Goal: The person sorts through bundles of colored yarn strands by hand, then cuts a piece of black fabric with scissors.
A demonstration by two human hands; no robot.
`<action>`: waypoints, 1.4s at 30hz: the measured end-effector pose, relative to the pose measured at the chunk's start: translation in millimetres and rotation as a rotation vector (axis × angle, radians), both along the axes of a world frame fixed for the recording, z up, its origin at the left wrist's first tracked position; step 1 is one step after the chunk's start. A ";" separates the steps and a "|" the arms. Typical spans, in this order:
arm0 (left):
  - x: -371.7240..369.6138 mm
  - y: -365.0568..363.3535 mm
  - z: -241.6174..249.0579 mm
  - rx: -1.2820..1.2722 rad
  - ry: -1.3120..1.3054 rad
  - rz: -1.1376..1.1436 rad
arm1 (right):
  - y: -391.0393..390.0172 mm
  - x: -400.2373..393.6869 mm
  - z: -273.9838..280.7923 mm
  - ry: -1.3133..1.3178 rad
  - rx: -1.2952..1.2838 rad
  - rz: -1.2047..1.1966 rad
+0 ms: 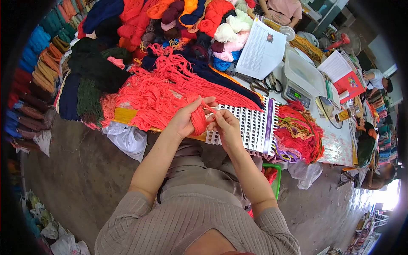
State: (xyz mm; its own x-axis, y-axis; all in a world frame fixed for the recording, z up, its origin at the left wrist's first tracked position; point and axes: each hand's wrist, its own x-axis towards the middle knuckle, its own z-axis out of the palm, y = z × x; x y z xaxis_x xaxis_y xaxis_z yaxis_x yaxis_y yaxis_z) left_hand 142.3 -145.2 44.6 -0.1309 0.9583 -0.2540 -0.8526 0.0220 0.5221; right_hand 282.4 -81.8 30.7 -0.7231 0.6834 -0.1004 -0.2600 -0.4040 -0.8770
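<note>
Coral-red yarn (198, 120) is looped in a bundle around my left hand (185, 117), whose fingers curl about it. My right hand (225, 126) pinches a strand of the same yarn just to the right of that bundle. Under and beyond both hands, a large loose heap of coral yarn (148, 95) spreads over the table. A white card with rows of dark holes (253, 127) and a purple strip lies beneath my right hand. Some long coral strands stretch across the card's upper part.
Skeins in many colours (170, 17) pile at the back. Dark green and navy skeins (87, 76) hang at the left. Scissors (256, 85), a printed sheet (261, 50) and a digital scale (296, 95) sit to the right, near tangled mixed yarn (297, 134). Other people are in the background.
</note>
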 end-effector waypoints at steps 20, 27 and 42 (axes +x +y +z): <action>2.5 -5.5 4.6 0.040 0.269 0.055 | -6.4 9.8 0.8 -0.051 0.106 -0.045; 3.2 -6.0 0.9 0.041 0.290 0.062 | -9.1 9.1 3.6 -0.084 0.116 -0.063; 1.9 -6.4 5.2 0.020 0.213 0.094 | -9.9 8.8 4.0 -0.102 0.147 -0.045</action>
State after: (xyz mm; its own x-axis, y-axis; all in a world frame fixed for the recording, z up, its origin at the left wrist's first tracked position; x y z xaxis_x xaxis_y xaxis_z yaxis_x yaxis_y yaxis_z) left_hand 144.3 -151.6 49.7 -0.2680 0.9440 -0.1923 -0.7211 -0.0642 0.6899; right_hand 291.2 -91.7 34.7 -0.6827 0.7275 -0.0681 -0.1814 -0.2591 -0.9487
